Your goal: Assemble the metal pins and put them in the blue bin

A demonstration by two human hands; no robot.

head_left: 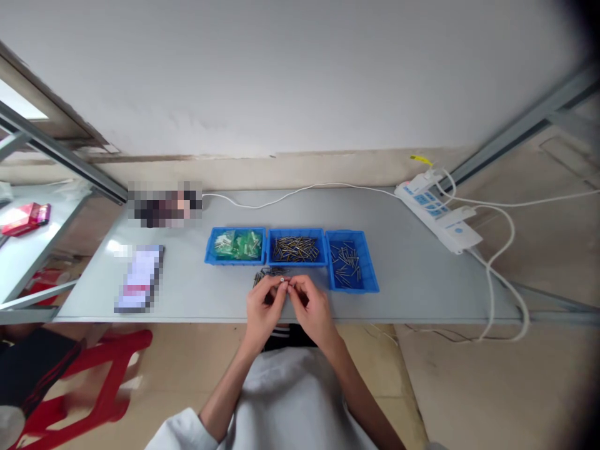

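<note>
Above the front of the table, my left hand (263,310) and my right hand (312,312) meet fingertip to fingertip. Both are closed in a pinch around a small metal part (282,280) with a round, shiny end; most of it is hidden by the fingers. Just behind my left hand lies a loose pile of thin metal pins or screws (266,273), partly covered. Beyond it, a blue bin (296,263) holds many brass-and-dark thin metal pieces. A second blue bin (235,262) contains small pale pieces over green. To the right, a third blue bin (352,288) has scattered thin metal pins or screws.
On the left of the grey table (187,294) lies a phone (139,278), with a blurred-out object (165,208) behind it. A white power strip (438,215) with cables sits at the right. A red stool (107,381) stands on the floor at left.
</note>
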